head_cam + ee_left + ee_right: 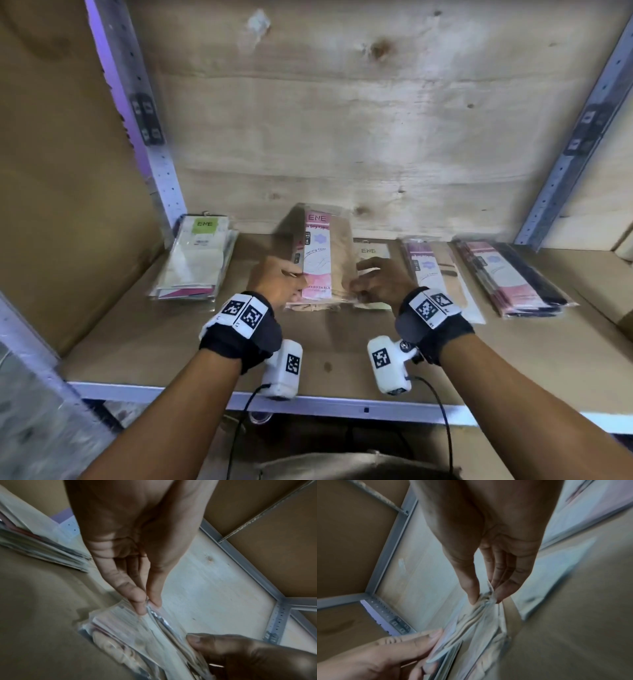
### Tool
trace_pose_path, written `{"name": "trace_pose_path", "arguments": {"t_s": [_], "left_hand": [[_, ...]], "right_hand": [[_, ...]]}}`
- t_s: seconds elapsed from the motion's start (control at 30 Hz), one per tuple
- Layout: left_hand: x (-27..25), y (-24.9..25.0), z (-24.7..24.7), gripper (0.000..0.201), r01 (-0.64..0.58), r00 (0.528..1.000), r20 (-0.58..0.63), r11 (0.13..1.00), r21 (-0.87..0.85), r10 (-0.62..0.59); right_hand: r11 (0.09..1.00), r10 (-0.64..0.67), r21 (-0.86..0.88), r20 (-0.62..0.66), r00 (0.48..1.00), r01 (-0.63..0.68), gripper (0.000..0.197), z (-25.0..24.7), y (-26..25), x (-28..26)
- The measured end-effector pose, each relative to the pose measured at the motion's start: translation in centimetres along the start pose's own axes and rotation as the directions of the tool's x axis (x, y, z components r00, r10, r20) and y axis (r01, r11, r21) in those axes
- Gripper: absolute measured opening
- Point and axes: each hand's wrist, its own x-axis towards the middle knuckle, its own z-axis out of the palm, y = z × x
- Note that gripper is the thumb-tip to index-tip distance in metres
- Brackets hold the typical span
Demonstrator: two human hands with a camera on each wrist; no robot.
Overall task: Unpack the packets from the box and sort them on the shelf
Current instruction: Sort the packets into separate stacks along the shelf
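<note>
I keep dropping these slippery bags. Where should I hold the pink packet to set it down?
Hold the pink packet by its two long side edges near the lower end, one hand from each side, as the left hand and right hand do: it is flat, floppy and tilted.

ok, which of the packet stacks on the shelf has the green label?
The far-left stack, beside the purple-lit upright. Its top packet has a green ENE label; the others show pink or pale labels, including the one both hands hold.
</note>
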Motion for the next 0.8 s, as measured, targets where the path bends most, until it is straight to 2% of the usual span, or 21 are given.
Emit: {"name": "trace_pose_path", "arguments": {"t_s": [0.13,0.23,0.4,0.47,0.53,0.57,0.7,0.8], "left_hand": [[2.3,-0.5,-1.5,0.019,-0.003,0.999,-0.044,0.999,0.053,0.005],[3.0,-1.1,-2.2,0.017,0.014,0.999,-0.03,0.997,0.073,-0.012],[3.5,-2.7,-2.0,0.016,0.027,1.0,-0.013,0.995,0.093,-0.026],[3.6,-3.0,-1.8,0.007,0.025,1.0,-0.001,0.993,0.116,-0.025],[3.8,-3.3,-1.7,0.019,0.022,1.0,-0.009,0.988,0.15,-0.021],[3.8,-3.3,-1.7,0.024,0.028,1.0,-0.018,0.987,0.161,-0.026],[3.8,-3.5,-1.8,0.025,0.019,1.0,-0.025,0.974,0.224,-0.014],[3.5,-3.2,-1.6,0.025,0.004,0.999,-0.032,0.973,0.229,0.004]], "right_hand": [[0.984,-0.034,-0.179,-0.061,0.998,0.023,0.052,2.0,-1.4,2.7],[0.951,-0.04,-0.31,-0.089,0.995,0.011,0.053,3.2,-1.5,3.8],[0.903,-0.04,-0.429,-0.134,0.99,-0.022,0.053,3.7,-0.9,4.4],[0.893,-0.022,-0.448,-0.137,0.99,-0.042,0.042,3.8,-0.7,4.3],[0.893,-0.005,-0.446,-0.143,0.99,-0.06,0.032,3.9,-0.6,4.1],[0.894,0.001,-0.444,-0.147,0.989,-0.067,0.034,4.0,-0.5,4.0],[0.907,0.025,-0.412,-0.143,0.989,-0.082,0.061,4.0,-0.3,3.9],[0.911,0.03,-0.404,-0.122,0.992,-0.077,0.07,4.0,-0.4,3.8]]}}
